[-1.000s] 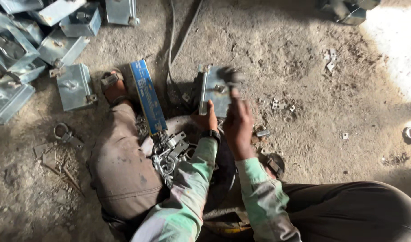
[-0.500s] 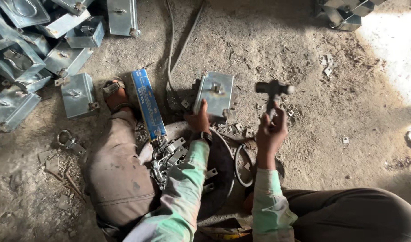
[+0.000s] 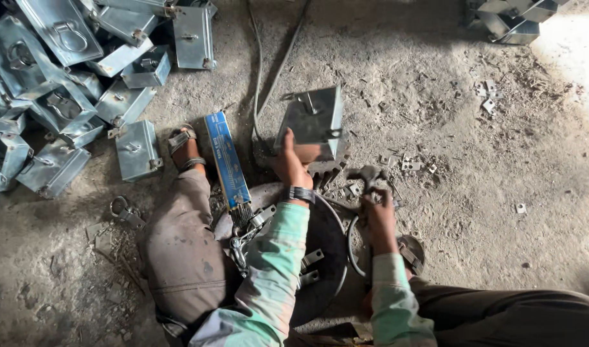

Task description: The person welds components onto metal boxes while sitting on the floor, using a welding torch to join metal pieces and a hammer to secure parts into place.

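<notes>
Head cam: galvanized metal box (image 3: 312, 122) is being tilted up off the dirt floor (image 3: 474, 212), centre frame, w/ left hand (image 3: 292, 166) clamping fingers on its near edge. Right hand (image 3: 378, 215), fingers wrapped shut around a hammer (image 3: 366, 175), is resting low just right of the box. Step looks like repositioning btwn blows; next move likely calls for steadying the box flat. Blue electrode pack (image 3: 227, 159) is lying left; finished boxes (image 3: 63, 96) are piling far left.
</notes>
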